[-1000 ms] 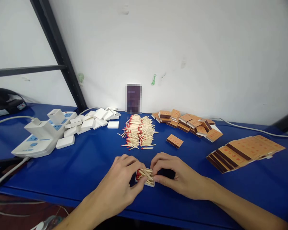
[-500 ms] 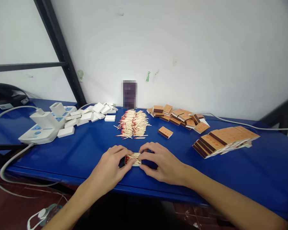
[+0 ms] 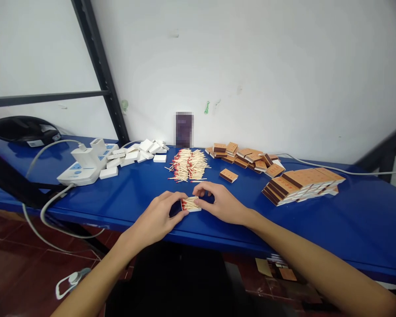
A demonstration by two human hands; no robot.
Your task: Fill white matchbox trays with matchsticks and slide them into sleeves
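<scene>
A small white matchbox tray (image 3: 194,210) filled with red-tipped matches lies near the front edge of the blue table. My left hand (image 3: 160,215) grips its left end, thumb at the front side and fingers at the back. At the right end is my right hand (image 3: 222,203), its thumb on the matches and its other fingers curled at the back corner. Beyond the hands spreads a heap of loose matches (image 3: 188,166), red heads mostly to the left. One brown matchbox sleeve (image 3: 229,175) lies alone to the right of that heap.
White trays (image 3: 132,154) are piled at the back left, beside a power strip (image 3: 82,176) with chargers. Brown sleeves (image 3: 251,155) lie heaped at the back right. Closer stand stacked matchboxes (image 3: 303,182). A blurred dark panel (image 3: 184,130) leans against the wall.
The camera view has shifted, showing more of the left side and floor. My right hand's fingers have drawn in closer around the tray's right end; my left hand keeps its grip.
</scene>
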